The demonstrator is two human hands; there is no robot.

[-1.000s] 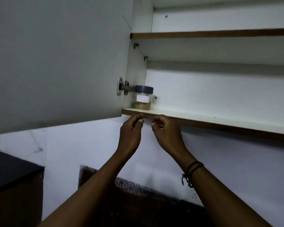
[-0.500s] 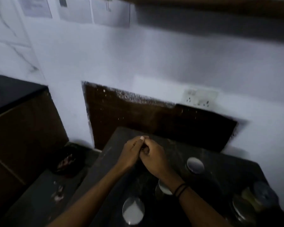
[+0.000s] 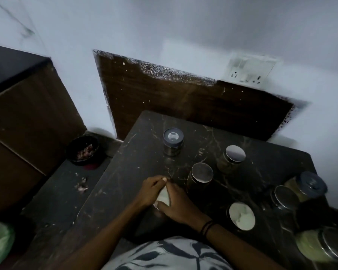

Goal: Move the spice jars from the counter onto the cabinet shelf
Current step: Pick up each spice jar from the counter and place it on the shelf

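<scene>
We clasp both hands, left [image 3: 151,191] and right [image 3: 177,204], around a round, pale-lidded jar [image 3: 163,197] on the dark marbled table [image 3: 137,162].

jars on counter – 8 [image 3: 173,141] | hands – 2 [image 3: 152,190] | bowls – 1 [image 3: 83,150] | wall sockets – 1 [image 3: 250,70] | wristbands – 1 [image 3: 206,227]

Left hand [image 3: 151,189] and right hand [image 3: 179,206] wrapped around jar [image 3: 163,196], dark counter [image 3: 144,152]

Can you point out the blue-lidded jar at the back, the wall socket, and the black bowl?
Blue-lidded jar [image 3: 173,136]: head view, on its lid.
Wall socket [image 3: 250,70]: head view, on its faceplate.
Black bowl [image 3: 73,148]: head view, on its rim.
</scene>
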